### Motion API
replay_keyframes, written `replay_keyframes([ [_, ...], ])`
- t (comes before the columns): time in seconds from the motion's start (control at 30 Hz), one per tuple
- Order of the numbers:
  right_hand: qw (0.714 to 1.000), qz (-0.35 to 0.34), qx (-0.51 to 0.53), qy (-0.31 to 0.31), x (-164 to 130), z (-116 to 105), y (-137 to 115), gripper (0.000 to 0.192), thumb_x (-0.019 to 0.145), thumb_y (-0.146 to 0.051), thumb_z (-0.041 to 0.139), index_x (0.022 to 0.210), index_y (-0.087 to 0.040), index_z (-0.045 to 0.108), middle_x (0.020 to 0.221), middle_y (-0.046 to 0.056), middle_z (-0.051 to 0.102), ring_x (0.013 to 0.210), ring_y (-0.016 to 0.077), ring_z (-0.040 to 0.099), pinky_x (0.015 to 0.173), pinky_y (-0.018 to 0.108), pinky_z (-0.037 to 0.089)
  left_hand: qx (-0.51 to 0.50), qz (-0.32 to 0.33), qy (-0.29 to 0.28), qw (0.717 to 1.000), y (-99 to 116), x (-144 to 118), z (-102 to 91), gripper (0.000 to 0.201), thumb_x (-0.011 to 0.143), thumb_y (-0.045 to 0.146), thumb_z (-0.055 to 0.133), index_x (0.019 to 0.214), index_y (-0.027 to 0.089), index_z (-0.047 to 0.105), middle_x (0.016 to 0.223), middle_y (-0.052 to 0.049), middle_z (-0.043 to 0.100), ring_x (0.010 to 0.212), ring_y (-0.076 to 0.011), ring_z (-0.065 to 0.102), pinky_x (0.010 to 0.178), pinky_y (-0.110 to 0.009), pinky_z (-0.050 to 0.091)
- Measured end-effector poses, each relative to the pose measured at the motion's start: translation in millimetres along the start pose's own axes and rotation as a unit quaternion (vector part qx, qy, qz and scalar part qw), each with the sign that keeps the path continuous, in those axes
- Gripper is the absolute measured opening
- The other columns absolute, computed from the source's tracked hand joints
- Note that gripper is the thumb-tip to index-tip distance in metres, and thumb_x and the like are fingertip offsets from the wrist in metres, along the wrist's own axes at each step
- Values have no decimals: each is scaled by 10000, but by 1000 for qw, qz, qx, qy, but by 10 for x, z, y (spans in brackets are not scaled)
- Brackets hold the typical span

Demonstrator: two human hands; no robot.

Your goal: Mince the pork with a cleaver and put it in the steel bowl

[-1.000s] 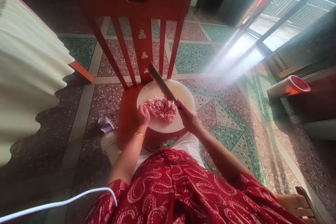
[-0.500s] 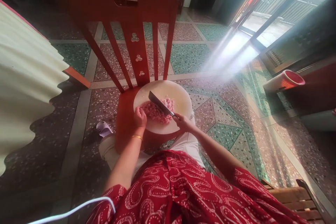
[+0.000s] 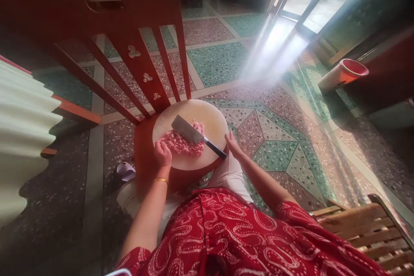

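Note:
A round pale chopping board (image 3: 213, 123) lies on the seat of a red wooden chair (image 3: 142, 146). A heap of pink minced meat (image 3: 181, 142) sits on the board. A cleaver (image 3: 189, 131) rests flat on the meat, its dark handle pointing right. My right hand (image 3: 232, 142) is just right of the handle, off it, fingers apart at the board's edge. My left hand (image 3: 162, 154) rests curled at the board's near left edge, touching the meat; a gold bangle is on that wrist.
The chair's slatted back (image 3: 136, 51) rises behind the board. A cream corrugated cloth edge (image 3: 22, 138) hangs at left. A red bucket (image 3: 344, 73) lies on its side at right. A wooden slatted seat (image 3: 365, 228) is at lower right. Terrazzo floor (image 3: 274, 155) surrounds.
My right hand brought the raised cleaver down, laid it flat on the meat and let go of the handle. The view swung left.

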State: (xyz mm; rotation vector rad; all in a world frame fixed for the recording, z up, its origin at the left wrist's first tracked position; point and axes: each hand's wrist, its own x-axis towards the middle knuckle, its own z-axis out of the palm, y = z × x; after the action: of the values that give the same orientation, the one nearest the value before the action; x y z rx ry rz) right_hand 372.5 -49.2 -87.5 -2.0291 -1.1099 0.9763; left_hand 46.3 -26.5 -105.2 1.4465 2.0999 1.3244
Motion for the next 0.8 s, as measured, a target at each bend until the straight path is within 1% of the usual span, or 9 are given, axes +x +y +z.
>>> replay_keyframes([
  [0.1, 1000, -2, -1, -17, 42, 159, -20, 843, 844, -624, 328, 1484, -77, 295, 1528, 164, 297, 1433, 271, 207, 1163, 396, 153, -3, -2, 12, 1000, 26, -12, -38, 275, 884, 229, 354, 969, 153, 604, 875, -97, 664, 792, -174, 622, 781, -305, 482],
  [0.23, 999, -1, -11, -46, 21, 283, -98, 907, 825, -678, 282, 1517, -97, 210, 1561, 139, 228, 1452, 252, 145, 1173, 377, 113, -3, -14, 21, 1000, -17, 29, -113, 269, 885, 251, 363, 959, 161, 606, 883, -101, 663, 814, -182, 627, 792, -317, 487],
  [0.4, 995, -9, -15, -103, -25, 466, -244, 948, 816, -688, 306, 1516, -60, 186, 1573, 148, 180, 1461, 240, 98, 1177, 354, 94, 29, -45, 29, 998, -241, 182, -323, 284, 886, 258, 353, 989, 155, 596, 905, -111, 660, 871, -199, 629, 827, -333, 483],
  [0.53, 989, -30, -42, -140, -66, 598, -448, 903, 846, -639, 352, 1515, -58, 174, 1576, 162, 156, 1461, 235, 94, 1177, 351, 91, 72, -30, 30, 996, -478, 254, -510, 291, 885, 282, 368, 1022, 174, 601, 911, -90, 664, 850, -191, 627, 800, -317, 480],
  [0.63, 987, -71, -93, -111, -163, 585, -590, 838, 859, -559, 432, 1497, -57, 225, 1557, 199, 192, 1454, 287, 115, 1167, 446, 119, 80, -22, 36, 996, -564, 249, -569, 309, 890, 289, 361, 1035, 170, 605, 920, -100, 670, 841, -198, 627, 774, -317, 476],
  [0.7, 981, -143, -124, -50, -293, 535, -659, 767, 847, -499, 510, 1467, -96, 310, 1534, 203, 249, 1440, 321, 157, 1144, 507, 163, 75, -30, 37, 996, -553, 232, -573, 308, 890, 285, 363, 1035, 174, 611, 931, -105, 673, 841, -200, 627, 760, -316, 473],
  [0.73, 973, -184, -135, -33, -373, 508, -689, 709, 843, -468, 539, 1436, -119, 369, 1497, 204, 324, 1414, 326, 232, 1124, 516, 213, 73, -34, 38, 996, -533, 224, -570, 304, 889, 284, 367, 1034, 178, 613, 933, -104, 674, 837, -199, 627, 753, -313, 472],
  [0.77, 965, -217, -141, -41, -456, 486, -720, 640, 841, -444, 560, 1389, -138, 433, 1423, 203, 432, 1355, 323, 348, 1088, 506, 288, 72, -38, 38, 996, -506, 216, -568, 300, 888, 282, 372, 1034, 181, 614, 933, -102, 675, 829, -196, 627, 746, -309, 471],
  [0.8, 959, -232, -143, -80, -536, 470, -754, 561, 841, -435, 576, 1317, -148, 502, 1295, 192, 553, 1243, 308, 483, 1023, 476, 381, 71, -43, 40, 996, -478, 209, -566, 297, 887, 279, 376, 1033, 180, 615, 932, -101, 676, 818, -193, 627, 740, -306, 470],
])
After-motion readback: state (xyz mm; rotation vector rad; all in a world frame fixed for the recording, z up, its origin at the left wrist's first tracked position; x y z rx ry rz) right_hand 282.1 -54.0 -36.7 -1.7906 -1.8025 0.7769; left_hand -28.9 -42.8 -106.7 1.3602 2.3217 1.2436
